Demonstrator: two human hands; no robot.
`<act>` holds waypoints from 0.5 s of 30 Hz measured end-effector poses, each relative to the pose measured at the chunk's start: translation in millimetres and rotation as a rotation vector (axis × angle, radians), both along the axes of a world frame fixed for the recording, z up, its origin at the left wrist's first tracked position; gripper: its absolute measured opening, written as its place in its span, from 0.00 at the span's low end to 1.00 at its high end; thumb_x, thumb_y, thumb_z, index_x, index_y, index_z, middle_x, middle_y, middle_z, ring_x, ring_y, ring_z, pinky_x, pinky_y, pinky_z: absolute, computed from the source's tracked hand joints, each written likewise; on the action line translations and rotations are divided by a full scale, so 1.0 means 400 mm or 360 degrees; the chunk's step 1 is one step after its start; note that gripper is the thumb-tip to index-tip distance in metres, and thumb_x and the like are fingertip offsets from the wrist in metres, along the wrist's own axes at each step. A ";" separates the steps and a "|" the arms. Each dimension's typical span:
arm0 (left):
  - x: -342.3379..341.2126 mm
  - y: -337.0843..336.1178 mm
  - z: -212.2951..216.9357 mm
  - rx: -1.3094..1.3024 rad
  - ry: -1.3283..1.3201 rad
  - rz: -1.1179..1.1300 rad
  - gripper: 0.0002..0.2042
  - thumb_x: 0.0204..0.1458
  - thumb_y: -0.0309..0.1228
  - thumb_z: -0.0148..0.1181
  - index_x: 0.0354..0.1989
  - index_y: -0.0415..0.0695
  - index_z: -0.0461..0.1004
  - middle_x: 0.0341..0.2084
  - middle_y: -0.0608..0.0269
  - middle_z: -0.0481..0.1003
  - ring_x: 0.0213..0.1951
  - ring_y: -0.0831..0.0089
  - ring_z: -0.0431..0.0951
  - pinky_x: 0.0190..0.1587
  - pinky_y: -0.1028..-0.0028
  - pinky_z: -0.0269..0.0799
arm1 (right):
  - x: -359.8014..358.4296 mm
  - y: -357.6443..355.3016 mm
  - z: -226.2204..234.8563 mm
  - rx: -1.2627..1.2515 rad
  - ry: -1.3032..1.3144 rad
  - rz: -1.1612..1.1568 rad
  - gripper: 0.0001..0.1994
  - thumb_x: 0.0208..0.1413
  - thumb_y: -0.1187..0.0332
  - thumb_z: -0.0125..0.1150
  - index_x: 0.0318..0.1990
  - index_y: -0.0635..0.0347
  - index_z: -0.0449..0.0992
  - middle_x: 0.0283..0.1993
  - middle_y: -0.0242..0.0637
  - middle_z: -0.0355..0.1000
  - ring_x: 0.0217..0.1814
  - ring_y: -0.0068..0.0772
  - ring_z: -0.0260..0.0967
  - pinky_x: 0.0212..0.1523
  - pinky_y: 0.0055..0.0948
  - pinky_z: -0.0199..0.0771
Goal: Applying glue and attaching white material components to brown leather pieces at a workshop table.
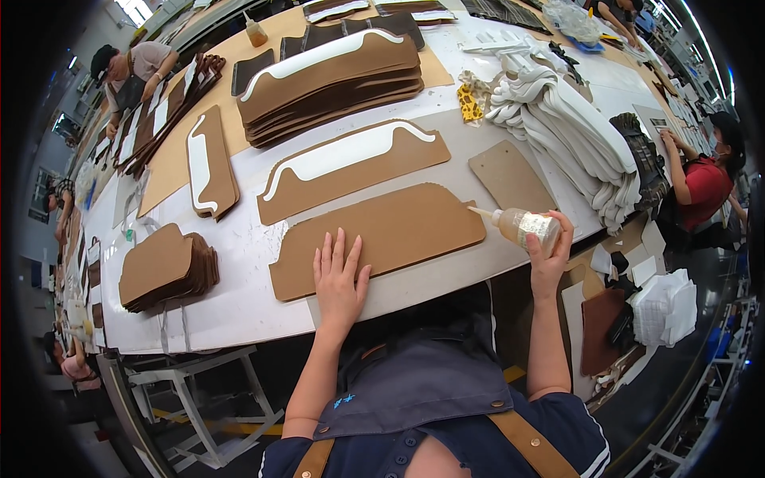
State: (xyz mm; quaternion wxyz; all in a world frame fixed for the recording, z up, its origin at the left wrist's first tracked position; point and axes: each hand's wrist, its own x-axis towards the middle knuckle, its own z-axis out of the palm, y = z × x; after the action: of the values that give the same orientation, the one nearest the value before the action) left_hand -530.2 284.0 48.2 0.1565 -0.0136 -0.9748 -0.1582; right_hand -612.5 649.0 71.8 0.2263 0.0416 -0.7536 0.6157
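On brown panel [394, 231] — left hand [340, 280] flat

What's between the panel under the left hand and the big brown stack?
Another brown panel, bearing a white piece, lies between them in the head view.

brown panel [390, 231]; amber bottle [529, 229]; white strips [558, 131]; brown-spotted yellow scrap [469, 103]; blue-grey apron [422, 386], tan straps [535, 443].
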 end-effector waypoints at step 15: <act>0.001 -0.001 0.004 0.0008 0.0018 0.0002 0.25 0.64 0.40 0.59 0.69 0.49 0.71 0.73 0.51 0.62 0.75 0.49 0.57 0.75 0.50 0.49 | -0.002 -0.057 -0.008 0.0109 0.0123 0.0083 0.29 0.56 0.71 0.74 0.63 0.59 0.66 0.56 0.39 0.70 0.59 0.35 0.69 0.63 0.36 0.68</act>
State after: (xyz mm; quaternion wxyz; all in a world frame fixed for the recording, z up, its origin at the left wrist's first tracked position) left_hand -529.7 283.5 49.8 0.1621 -0.0134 -0.9736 -0.1604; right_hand -613.4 626.1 68.5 0.2375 0.0928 -0.7637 0.5931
